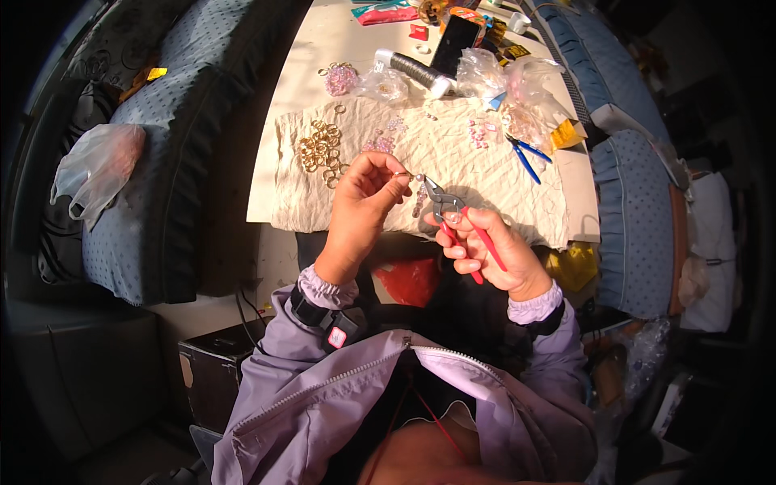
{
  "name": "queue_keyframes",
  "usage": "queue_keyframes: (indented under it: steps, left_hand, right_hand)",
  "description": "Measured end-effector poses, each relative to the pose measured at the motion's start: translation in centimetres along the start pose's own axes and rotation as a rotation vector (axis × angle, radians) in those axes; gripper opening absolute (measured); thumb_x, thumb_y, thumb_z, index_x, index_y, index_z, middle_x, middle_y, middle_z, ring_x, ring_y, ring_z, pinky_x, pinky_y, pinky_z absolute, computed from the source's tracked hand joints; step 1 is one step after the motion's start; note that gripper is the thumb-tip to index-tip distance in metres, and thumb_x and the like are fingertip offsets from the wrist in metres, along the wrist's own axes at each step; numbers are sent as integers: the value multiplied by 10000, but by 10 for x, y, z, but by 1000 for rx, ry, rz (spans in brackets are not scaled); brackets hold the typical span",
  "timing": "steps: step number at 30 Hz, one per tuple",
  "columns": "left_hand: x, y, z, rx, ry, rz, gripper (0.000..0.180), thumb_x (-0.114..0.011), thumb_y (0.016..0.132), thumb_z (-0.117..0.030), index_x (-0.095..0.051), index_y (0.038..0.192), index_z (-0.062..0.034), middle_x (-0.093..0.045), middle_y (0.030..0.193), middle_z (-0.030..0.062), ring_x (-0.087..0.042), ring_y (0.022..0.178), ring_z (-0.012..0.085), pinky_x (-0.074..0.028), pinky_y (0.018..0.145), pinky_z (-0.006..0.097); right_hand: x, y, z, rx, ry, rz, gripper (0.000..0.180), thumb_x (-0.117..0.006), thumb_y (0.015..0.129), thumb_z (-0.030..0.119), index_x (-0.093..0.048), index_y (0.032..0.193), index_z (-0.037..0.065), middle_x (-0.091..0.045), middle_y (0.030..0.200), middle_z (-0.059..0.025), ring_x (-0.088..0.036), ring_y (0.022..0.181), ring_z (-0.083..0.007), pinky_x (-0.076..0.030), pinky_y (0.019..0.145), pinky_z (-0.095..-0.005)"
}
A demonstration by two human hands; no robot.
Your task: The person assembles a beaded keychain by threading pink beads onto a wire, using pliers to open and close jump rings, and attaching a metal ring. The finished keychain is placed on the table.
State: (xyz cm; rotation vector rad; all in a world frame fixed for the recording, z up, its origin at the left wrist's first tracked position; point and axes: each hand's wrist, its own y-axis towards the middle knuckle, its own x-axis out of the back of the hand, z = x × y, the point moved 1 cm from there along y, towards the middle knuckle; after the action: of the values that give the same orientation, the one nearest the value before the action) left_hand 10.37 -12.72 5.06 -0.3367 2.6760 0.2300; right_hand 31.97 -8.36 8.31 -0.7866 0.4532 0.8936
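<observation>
1. I'm watching this remotely through the head cam and using the cream cloth (307, 204) as my landmark. It's covering much of the near tabletop (293, 87), probably because the wrinkled fabric is good at stopping little round bits from rolling.

2. The left hand (368, 190) is hovering over the cloth's near middle, thumb and forefinger pinching something tiny and thin. I'm not managing to make out what it is. The other fingers are curling in, I'm guessing to give the tool some room.

3. The right hand (493, 246) is wrapping partway around the red-handled pliers (443, 200), just over the cloth's near edge. The nose is pointing at the left hand's pinch, seemingly so both are meeting at one spot. Can't tell if the tips are biting on anything.

4. A short strand of pinkish beads (419, 200) is showing right beside the plier nose, over the cloth's near part. Hanging or lying? Can't tell.

5. Gold rings (319, 147) are heaping up on the cloth's left, while loose pink beads (478, 134) are sitting toward its right; looks like sorting by kind for easy picking.

6. Blue-handled cutters (526, 164) are lying at the cloth's right side, probably for quick reach.

7. Past the cloth's far edge, a dark spool (414, 71) and a black phone (457, 44) are resting, likely parked out of the way.
</observation>
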Motion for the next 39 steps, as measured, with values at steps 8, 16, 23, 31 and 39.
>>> queue_keyframes:
  steps: [8, 16, 23, 31, 39]
  left_hand:
    - [2, -3, -10, -407, 782, 127, 164, -650, 943, 43, -554, 1052, -33, -629, 966, 29, -616, 850, 102, -498, 795, 244]
    - [7, -2, 5, 35, -56, 103, 85, -622, 978, -10, -557, 1032, -22, -669, 920, 65, -656, 839, 130, -518, 716, 259]
    - [2, -5, 11, 13, -32, 72, 102, -637, 978, -36, -563, 1049, -32, -684, 930, 60, -654, 799, 119, -514, 683, 252]
    - [3, -6, 13, 35, 111, 25, 93, -647, 977, -50, -613, 1056, -15, -689, 865, 39, -638, 732, 99, -506, 640, 231]
    - [4, -7, 8, 159, 84, 99, 116, -642, 996, -117, -646, 1029, -6, -681, 840, 30, -603, 713, 84, -496, 651, 240]
  right_hand:
    - [1, -2, -3, 39, -89, -70, 556, -510, 1025, 406, -531, 1348, -45, -545, 955, -27, -468, 788, -72, -378, 576, -182]
    - [2, -2, -5, 33, -40, -40, 555, -494, 1029, 404, -529, 1342, -53, -551, 963, -33, -464, 786, -72, -373, 570, -180]
    - [2, -1, -9, 20, 22, -57, 543, -499, 1026, 398, -536, 1324, -54, -555, 973, -39, -468, 789, -75, -376, 569, -181]
    - [1, -2, -13, 14, 41, -70, 533, -513, 1022, 400, -561, 1308, -47, -559, 976, -41, -481, 783, -82, -386, 573, -193]
    - [3, -4, -13, 3, 56, -77, 553, -523, 1015, 413, -561, 1313, -52, -567, 973, -44, -484, 781, -83, -380, 565, -188]
